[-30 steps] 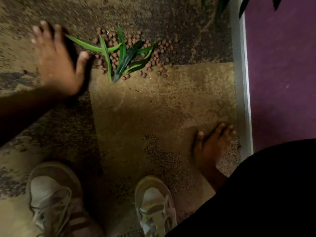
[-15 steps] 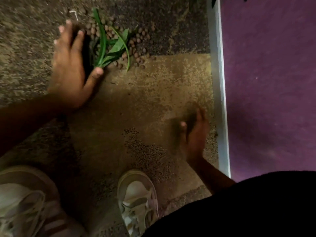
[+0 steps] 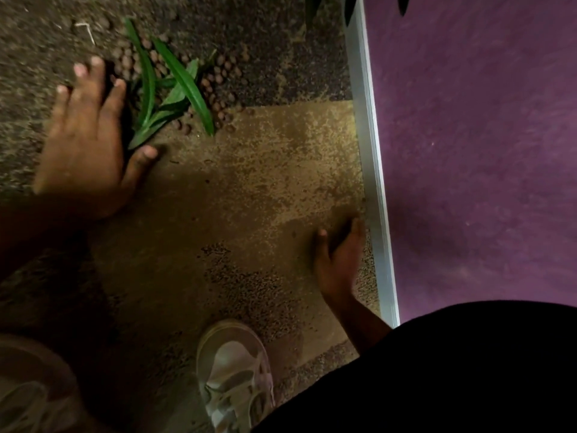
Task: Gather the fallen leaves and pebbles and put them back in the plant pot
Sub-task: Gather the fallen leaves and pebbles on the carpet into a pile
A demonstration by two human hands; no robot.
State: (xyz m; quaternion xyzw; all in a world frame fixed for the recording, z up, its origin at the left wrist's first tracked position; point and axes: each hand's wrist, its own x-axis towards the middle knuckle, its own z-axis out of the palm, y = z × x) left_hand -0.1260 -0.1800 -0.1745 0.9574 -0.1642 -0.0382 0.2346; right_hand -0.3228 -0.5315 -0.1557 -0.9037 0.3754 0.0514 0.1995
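My left hand [image 3: 84, 142], fingers spread, presses beside the leaves [image 3: 175, 89] and pebbles [image 3: 218, 85] on the carpet [image 3: 249, 170]; nothing is potted yet.

I am looking down at a carpeted floor [image 3: 249, 189]. My left hand [image 3: 84, 145] is lying flat with straight fingers [image 3: 96, 76] against the left edge of the green leaves [image 3: 175, 89] and brown pebbles [image 3: 218, 82], closing off that side. The pile's near and right sides are lying open across a bare tan patch of carpet. A metal strip [image 3: 371, 170] and purple wall [image 3: 474, 151] are bounding the right. My right hand [image 3: 340, 254] is resting low beside that strip. Two pale shoes [image 3: 234, 373] are blocking the nearest floor.
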